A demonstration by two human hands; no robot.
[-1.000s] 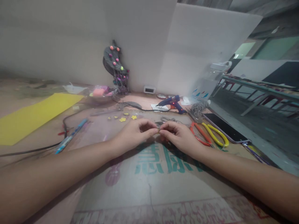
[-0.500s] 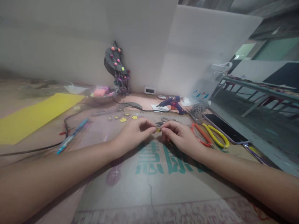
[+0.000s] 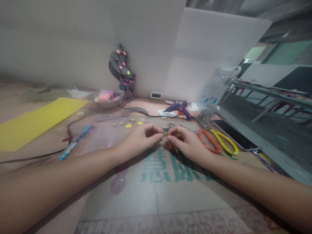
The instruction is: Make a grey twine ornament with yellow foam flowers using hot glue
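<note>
Both my hands meet over the middle of the table, fingertips close together. Between them sits a small yellow piece (image 3: pixel 165 134), mostly hidden by the fingers. Thumb and forefinger of my left hand (image 3: pixel 145 138) are closed in a pinch on its left side. My right hand (image 3: pixel 186 141) pinches at its right side, the other fingers curled in. Yellow flower cutouts (image 3: pixel 128 125) and smaller yellow bits lie just beyond my left hand. Behind the fingertips is a loop of grey cord (image 3: pixel 175 125), with a dark metal tip near it.
Right of my hands lie orange-handled pliers (image 3: pixel 210 142), yellow-handled pliers (image 3: pixel 225 142) and a phone (image 3: pixel 236 135). A blue glue gun (image 3: pixel 179 108) with a lit red light rests behind. Leftward are a blue pen (image 3: pixel 76 142), yellow sheet (image 3: pixel 41 122) and black cable (image 3: pixel 69 128). A bottle (image 3: pixel 215 86) stands back right.
The fingers have shifted slightly around the small yellow piece, and less of it shows now. My right fingertips have moved a touch left. Objects on the table lie as before.
</note>
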